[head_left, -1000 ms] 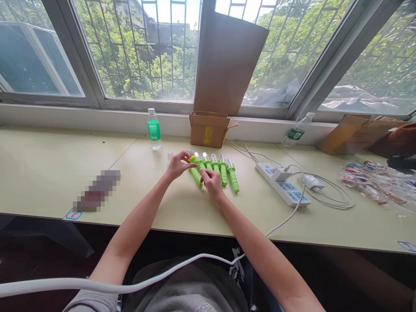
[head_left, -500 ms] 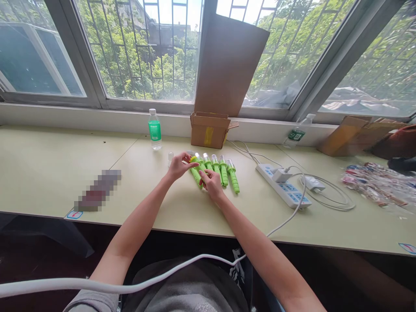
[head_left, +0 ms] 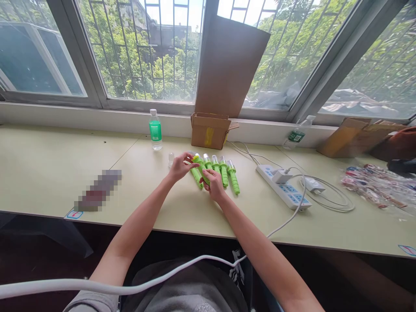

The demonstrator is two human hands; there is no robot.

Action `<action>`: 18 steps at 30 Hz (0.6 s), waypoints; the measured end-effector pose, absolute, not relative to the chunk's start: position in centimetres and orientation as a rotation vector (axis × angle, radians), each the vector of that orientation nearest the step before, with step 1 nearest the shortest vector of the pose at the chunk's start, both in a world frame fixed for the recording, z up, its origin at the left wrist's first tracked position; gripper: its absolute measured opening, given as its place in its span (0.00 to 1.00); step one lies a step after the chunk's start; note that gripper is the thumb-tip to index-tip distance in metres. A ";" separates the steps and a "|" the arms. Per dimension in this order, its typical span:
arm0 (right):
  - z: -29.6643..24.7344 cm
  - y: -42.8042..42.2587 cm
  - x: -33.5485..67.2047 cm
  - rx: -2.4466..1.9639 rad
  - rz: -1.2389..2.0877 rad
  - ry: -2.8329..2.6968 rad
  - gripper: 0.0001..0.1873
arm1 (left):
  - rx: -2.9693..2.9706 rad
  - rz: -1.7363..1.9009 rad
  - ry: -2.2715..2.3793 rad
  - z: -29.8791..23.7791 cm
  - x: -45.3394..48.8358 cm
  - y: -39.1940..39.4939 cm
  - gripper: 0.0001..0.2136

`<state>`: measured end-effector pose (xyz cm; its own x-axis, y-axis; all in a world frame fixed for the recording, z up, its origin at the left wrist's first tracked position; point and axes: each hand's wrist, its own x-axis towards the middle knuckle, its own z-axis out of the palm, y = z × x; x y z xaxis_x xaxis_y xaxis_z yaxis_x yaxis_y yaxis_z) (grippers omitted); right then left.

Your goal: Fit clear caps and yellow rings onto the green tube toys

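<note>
Several green stick-shaped toys with clear tips [head_left: 224, 171] lie side by side on the pale table [head_left: 48, 164]. My left hand [head_left: 179, 165] pinches the top end of one green stick [head_left: 199, 166], which is lifted a little at the left of the row. My right hand [head_left: 212, 181] grips the lower part of that same stick, fingers curled. A small clear cap [head_left: 170, 158] stands just left of my left hand.
A green-labelled water bottle [head_left: 155, 130] and a small open cardboard box [head_left: 209, 130] stand by the window sill. A white power strip [head_left: 283, 186] with plugs and coiled cable lies to the right. Plastic bags [head_left: 377, 186] lie far right. A white cable crosses my lap.
Both hands have kept hold of the same green stick, with only slight shifts of the fingers. The rest of the row has not moved.
</note>
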<state>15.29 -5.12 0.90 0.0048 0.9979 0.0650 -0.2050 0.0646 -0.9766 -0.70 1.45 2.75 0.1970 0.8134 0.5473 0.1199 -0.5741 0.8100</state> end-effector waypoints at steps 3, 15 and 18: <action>0.8 -5.1 15.3 -1.035 1.194 -1.099 0.21 | 1.837 1.447 0.876 2.7 -0.7 1.4 0.21; 0.6 -5.6 15.1 -1.266 0.498 -1.560 0.18 | 1.912 1.479 0.941 2.6 -0.7 1.2 0.20; 0.5 -5.5 15.1 -1.245 0.561 -1.521 0.19 | 1.910 1.480 0.937 2.7 -0.6 1.1 0.20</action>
